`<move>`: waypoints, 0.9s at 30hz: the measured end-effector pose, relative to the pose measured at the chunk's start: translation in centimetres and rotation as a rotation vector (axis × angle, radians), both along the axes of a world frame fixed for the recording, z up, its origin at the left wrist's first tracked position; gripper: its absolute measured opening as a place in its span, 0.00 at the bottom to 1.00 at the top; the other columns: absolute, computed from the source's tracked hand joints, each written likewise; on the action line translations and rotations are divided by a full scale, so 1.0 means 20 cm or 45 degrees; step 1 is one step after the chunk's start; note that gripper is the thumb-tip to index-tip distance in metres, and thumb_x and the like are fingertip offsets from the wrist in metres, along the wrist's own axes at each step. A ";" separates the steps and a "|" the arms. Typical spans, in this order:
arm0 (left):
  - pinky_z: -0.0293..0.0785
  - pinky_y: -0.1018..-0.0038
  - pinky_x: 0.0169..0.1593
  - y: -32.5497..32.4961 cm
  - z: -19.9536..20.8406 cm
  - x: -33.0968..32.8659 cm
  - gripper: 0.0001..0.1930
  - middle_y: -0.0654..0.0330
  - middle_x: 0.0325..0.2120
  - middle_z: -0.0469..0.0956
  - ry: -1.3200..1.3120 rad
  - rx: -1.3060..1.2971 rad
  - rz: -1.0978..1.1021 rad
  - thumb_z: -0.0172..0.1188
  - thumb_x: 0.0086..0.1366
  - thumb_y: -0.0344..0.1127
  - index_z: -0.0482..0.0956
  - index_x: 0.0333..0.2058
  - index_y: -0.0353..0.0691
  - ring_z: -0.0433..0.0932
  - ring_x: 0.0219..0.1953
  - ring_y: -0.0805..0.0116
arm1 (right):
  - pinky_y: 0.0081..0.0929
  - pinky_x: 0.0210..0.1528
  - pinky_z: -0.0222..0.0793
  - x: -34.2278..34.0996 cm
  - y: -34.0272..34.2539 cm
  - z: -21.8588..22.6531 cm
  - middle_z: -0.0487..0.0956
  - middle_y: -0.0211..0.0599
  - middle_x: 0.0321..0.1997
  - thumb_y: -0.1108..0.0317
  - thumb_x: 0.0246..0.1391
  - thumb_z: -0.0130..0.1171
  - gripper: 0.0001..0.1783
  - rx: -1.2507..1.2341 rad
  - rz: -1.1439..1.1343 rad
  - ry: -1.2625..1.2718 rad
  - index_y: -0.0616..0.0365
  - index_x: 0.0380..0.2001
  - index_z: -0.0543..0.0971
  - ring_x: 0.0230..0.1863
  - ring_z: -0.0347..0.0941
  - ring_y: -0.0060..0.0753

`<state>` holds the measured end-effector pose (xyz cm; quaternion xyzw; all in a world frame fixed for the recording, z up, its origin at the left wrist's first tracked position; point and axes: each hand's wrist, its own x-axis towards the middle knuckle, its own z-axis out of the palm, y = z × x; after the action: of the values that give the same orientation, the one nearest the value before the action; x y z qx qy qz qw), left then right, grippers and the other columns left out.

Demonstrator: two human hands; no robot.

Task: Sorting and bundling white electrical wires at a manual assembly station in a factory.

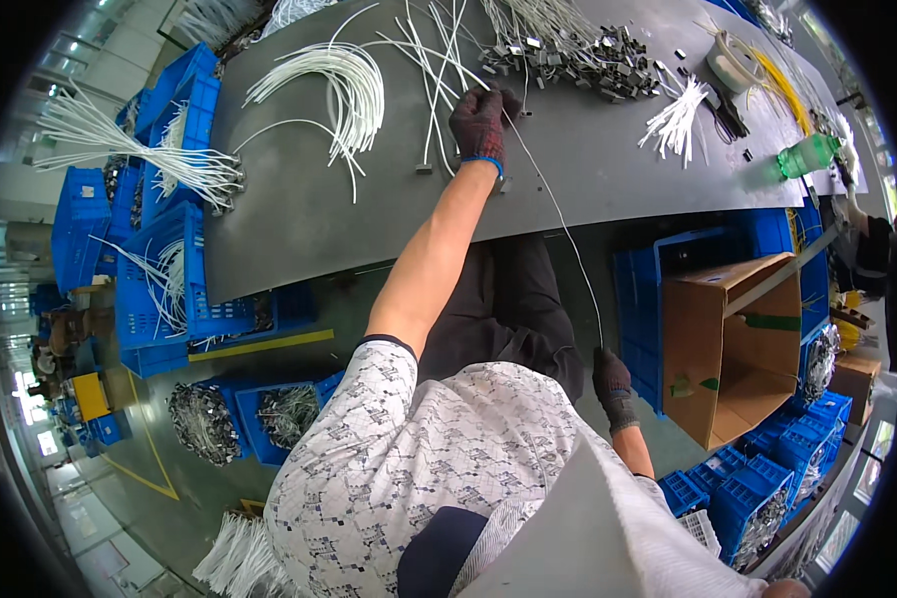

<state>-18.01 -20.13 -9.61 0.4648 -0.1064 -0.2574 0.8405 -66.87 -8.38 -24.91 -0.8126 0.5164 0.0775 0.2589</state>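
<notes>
— Where's the thin white wire [558, 214] right now?

— Stretched taut from the left hand [480, 125], closed on its upper end on the grey surface [299, 199], down to the right hand [613, 384], which looks pinched on the lower end near the lap.

— The risk?

— It could likely slip from the gloved fingers, or snag the loose white wires [344, 85] and metal clips [578, 55] nearby, dragging them off the edge.

dark knit gloves on left hand [479, 122] and right hand [613, 384]; white patterned short-sleeved shirt [409, 458], dark trousers [513, 299].
</notes>
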 end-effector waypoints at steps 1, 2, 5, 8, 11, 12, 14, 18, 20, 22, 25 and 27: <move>0.84 0.67 0.37 0.02 -0.01 0.00 0.04 0.57 0.31 0.83 -0.014 0.004 -0.021 0.62 0.67 0.30 0.79 0.36 0.36 0.83 0.29 0.65 | 0.52 0.42 0.72 0.02 0.01 0.00 0.82 0.53 0.39 0.55 0.67 0.45 0.18 0.010 -0.019 0.008 0.54 0.39 0.80 0.44 0.77 0.61; 0.84 0.69 0.39 0.04 -0.03 -0.01 0.06 0.57 0.32 0.83 0.076 -0.013 -0.106 0.64 0.65 0.31 0.80 0.37 0.35 0.84 0.31 0.66 | 0.52 0.42 0.72 0.04 0.01 0.00 0.82 0.53 0.39 0.55 0.67 0.45 0.18 0.014 -0.036 0.019 0.54 0.40 0.81 0.44 0.77 0.61; 0.84 0.72 0.42 0.12 -0.15 -0.10 0.08 0.57 0.34 0.83 -0.041 0.349 -0.734 0.66 0.64 0.32 0.81 0.39 0.35 0.84 0.34 0.67 | 0.53 0.41 0.73 0.05 0.04 -0.02 0.82 0.54 0.39 0.55 0.67 0.46 0.18 -0.030 0.035 -0.165 0.54 0.40 0.81 0.43 0.77 0.62; 0.82 0.74 0.44 0.25 -0.41 -0.22 0.12 0.57 0.35 0.84 -0.602 0.593 -1.202 0.66 0.64 0.34 0.81 0.42 0.34 0.84 0.35 0.68 | 0.53 0.36 0.70 -0.01 0.07 -0.10 0.80 0.53 0.32 0.57 0.67 0.46 0.17 -0.058 0.160 -0.156 0.54 0.34 0.79 0.38 0.76 0.63; 0.82 0.74 0.44 0.21 -0.28 -0.27 0.12 0.58 0.34 0.84 0.098 0.365 -0.793 0.67 0.64 0.36 0.82 0.41 0.33 0.84 0.34 0.69 | 0.53 0.35 0.70 -0.05 0.03 -0.11 0.80 0.52 0.32 0.60 0.66 0.49 0.14 0.056 0.247 -0.139 0.55 0.34 0.79 0.36 0.76 0.62; 0.81 0.75 0.44 0.22 -0.27 -0.25 0.12 0.58 0.33 0.84 -0.057 0.389 -0.701 0.68 0.64 0.37 0.84 0.39 0.32 0.83 0.34 0.70 | 0.52 0.35 0.71 0.02 -0.01 -0.07 0.80 0.52 0.33 0.60 0.65 0.50 0.13 -0.007 0.280 -0.288 0.55 0.35 0.80 0.36 0.77 0.62; 0.81 0.75 0.43 0.24 -0.24 -0.31 0.12 0.58 0.32 0.84 -0.121 0.449 -0.832 0.67 0.64 0.38 0.84 0.37 0.33 0.83 0.34 0.71 | 0.51 0.36 0.72 0.38 -0.15 0.24 0.80 0.56 0.37 0.61 0.63 0.55 0.11 -0.100 0.231 -0.563 0.58 0.37 0.80 0.40 0.77 0.62; 0.78 0.76 0.42 0.32 -0.20 -0.52 0.14 0.62 0.32 0.84 -0.346 0.552 -0.995 0.67 0.65 0.40 0.85 0.37 0.33 0.81 0.35 0.74 | 0.36 0.37 0.73 1.00 -0.33 0.58 0.82 0.46 0.35 0.52 0.68 0.49 0.24 -0.229 0.006 -1.307 0.61 0.53 0.76 0.36 0.76 0.37; 0.75 0.77 0.42 0.39 -0.17 -0.58 0.14 0.62 0.33 0.85 -0.556 0.649 -0.942 0.65 0.66 0.40 0.85 0.41 0.33 0.79 0.35 0.77 | 0.35 0.37 0.73 1.13 -0.49 0.53 0.83 0.43 0.40 0.40 0.68 0.42 0.35 0.574 -0.748 -1.368 0.63 0.57 0.74 0.38 0.75 0.39; 0.75 0.77 0.42 0.43 -0.17 -0.58 0.13 0.62 0.33 0.85 -0.410 0.523 -0.899 0.65 0.67 0.39 0.85 0.41 0.34 0.79 0.35 0.77 | 0.37 0.37 0.72 1.22 -0.50 0.51 0.82 0.43 0.40 0.36 0.66 0.38 0.40 0.586 -0.731 -1.331 0.64 0.56 0.74 0.39 0.75 0.39; 0.75 0.78 0.43 0.48 -0.20 -0.53 0.12 0.62 0.33 0.85 -0.250 0.380 -0.800 0.63 0.68 0.38 0.86 0.41 0.34 0.79 0.35 0.77 | 0.41 0.38 0.71 1.35 -0.48 0.51 0.82 0.43 0.40 0.31 0.64 0.35 0.45 0.837 -0.831 -1.301 0.66 0.57 0.74 0.41 0.75 0.39; 0.75 0.78 0.43 0.49 -0.20 -0.50 0.12 0.62 0.33 0.85 -0.236 0.361 -0.767 0.63 0.68 0.38 0.86 0.41 0.34 0.79 0.35 0.77 | 0.43 0.39 0.71 1.42 -0.49 0.53 0.82 0.44 0.41 0.31 0.64 0.36 0.45 1.067 -0.969 -1.302 0.66 0.57 0.73 0.41 0.75 0.39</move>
<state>-28.06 -10.38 -13.55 0.5462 -0.2777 -0.4629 0.6405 -38.43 -18.17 -14.27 -0.3472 0.5042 -0.2136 0.7614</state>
